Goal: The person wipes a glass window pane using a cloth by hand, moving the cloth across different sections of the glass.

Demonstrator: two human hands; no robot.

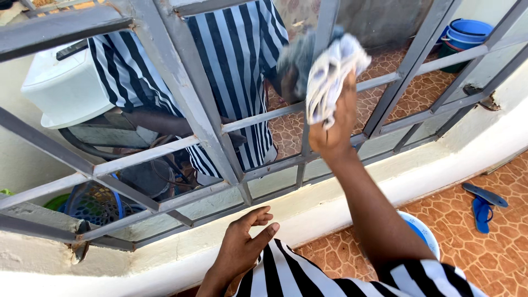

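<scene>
The right hand (pixel 336 118), raised to the upper middle of the frame, is closed around a crumpled white-and-grey cloth (pixel 330 74) and presses it against the glass of a window (pixel 275 132) behind grey metal bars (pixel 181 88). The cloth bulges above the knuckles, its upper edge blurred, and lies just beside a vertical bar. The glass mirrors the striped black-and-white shirt and the cloth.

The left hand (pixel 242 247), at lower centre, holds nothing; its fingers are loosely curled, slightly apart, resting near the pale window sill (pixel 165 258).

Below the right forearm, at lower right, the rim of a blue-and-white basin (pixel 426 234) shows on the brown patterned floor tiles (pixel 495 253). A pair of blue flip-flops (pixel 484 203) lies at the right edge, well apart from the basin.
</scene>
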